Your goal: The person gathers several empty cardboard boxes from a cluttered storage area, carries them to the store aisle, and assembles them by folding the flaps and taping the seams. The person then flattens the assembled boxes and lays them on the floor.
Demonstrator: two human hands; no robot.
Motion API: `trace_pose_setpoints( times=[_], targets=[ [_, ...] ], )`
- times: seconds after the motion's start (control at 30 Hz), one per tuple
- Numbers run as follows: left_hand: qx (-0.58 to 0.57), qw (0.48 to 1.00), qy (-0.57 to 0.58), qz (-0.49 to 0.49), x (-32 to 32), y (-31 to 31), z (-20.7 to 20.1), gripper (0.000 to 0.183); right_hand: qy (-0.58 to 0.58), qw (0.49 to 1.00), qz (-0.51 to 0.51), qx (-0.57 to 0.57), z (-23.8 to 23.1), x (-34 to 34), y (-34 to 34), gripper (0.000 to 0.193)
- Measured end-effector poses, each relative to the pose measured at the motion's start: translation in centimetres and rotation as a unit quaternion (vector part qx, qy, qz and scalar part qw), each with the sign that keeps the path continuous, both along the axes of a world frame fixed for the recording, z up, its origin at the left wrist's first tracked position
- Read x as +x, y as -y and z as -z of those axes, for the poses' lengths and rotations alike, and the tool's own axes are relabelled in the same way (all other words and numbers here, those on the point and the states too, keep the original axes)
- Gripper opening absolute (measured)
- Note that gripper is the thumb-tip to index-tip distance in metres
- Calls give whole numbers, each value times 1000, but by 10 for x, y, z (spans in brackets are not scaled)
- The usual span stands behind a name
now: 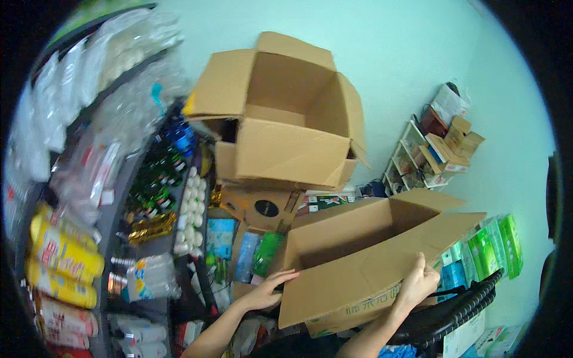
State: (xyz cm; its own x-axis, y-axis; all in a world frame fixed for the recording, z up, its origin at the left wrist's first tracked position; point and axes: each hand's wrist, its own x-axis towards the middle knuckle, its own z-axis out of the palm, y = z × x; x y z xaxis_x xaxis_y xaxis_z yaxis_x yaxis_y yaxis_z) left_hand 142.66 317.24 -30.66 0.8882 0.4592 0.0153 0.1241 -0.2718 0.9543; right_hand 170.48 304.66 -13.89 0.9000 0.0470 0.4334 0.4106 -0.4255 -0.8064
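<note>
1. Open cardboard box (352, 268): it lies in front of the person, right of centre, tilted with its right end higher in the view; the brown interior is visible, and a broad flap slopes along the near side.
2. Right hand (419, 281): the fingers are curled closed, gripping the near flap toward its right part, with the thumb side uppermost.
3. Left hand (268, 292): it touches the left end of the same box, one finger extended along the cardboard; the other fingers are partly hidden, so how firmly they close cannot be told.
4. Larger cardboard box (292, 152): it stands beyond the held box, flaps spread, above a cardboard piece with a black oval (265, 207).
5. Right side: green packs (489, 250) lie just beyond the held box's right end; a black object with a curved, ribbed edge (456, 313) is near the right forearm. Farther back, a white rack (394, 173) carries a small open carton (453, 149).
6. Left side: dark shelving (113, 238) bears yellow packages (62, 250), dark green items (149, 179) and clear plastic-wrapped goods (137, 101).
</note>
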Motion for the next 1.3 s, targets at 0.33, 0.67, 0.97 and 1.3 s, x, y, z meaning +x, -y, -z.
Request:
trace_pose_setpoints(
  times=[0.33, 0.67, 0.97, 1.3],
  targets=[
    [160, 969, -18, -187, -33, 47, -33, 34, 91, 995, -42, -23, -91, -96, 53, 42],
    [52, 839, 221, -494, -69, 58, -135, 22, 4, 910, -366, 195, -60, -129, 78, 30],
    [55, 859, 197, -470, -63, 94, -185, 25, -728, 653, -9, 209, 267, -163, 235, 37],
    [128, 841, 121, -512, -43, 145, -253, 32, -812, 198, -411, 363, 201, -228, 202, 58]
  ],
)
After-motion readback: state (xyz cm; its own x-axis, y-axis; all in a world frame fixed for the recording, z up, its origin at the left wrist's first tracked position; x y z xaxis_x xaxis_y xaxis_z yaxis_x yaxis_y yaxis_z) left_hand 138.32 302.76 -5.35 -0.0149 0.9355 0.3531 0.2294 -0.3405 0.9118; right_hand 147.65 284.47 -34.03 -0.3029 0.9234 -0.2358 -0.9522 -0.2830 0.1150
